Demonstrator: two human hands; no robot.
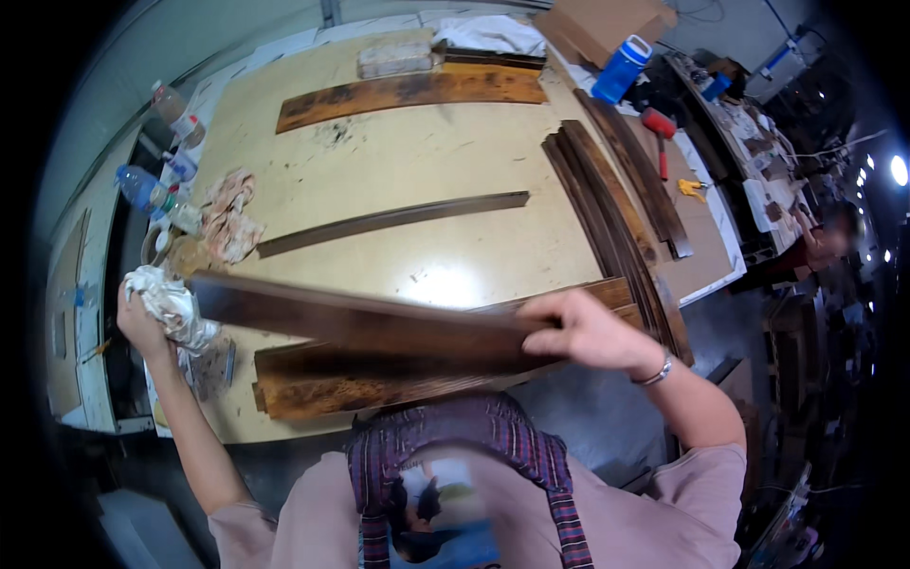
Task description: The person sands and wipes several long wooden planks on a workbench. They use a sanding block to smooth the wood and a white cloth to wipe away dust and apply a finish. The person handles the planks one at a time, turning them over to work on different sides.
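My left hand (139, 322) is closed on a crumpled white cloth (171, 308) at the table's left edge. My right hand (583, 329) grips the right end of a dark brown wooden plank (379, 327), which is blurred by motion. The plank is held up over the near part of the table, its left end just beside the cloth; I cannot tell whether they touch. Beneath it lie more stained planks (313, 389) along the near edge. A narrow dark strip (393, 224) rests farther off, in the middle of the pale tabletop (370, 175).
Several dark planks (607, 199) are stacked at the right, near a red mallet (658, 128) and a blue jug (623, 68). One broad plank (408, 98) lies at the back. Bottles (142, 190) and a stained rag (230, 213) line the left. Another person (825, 237) is at far right.
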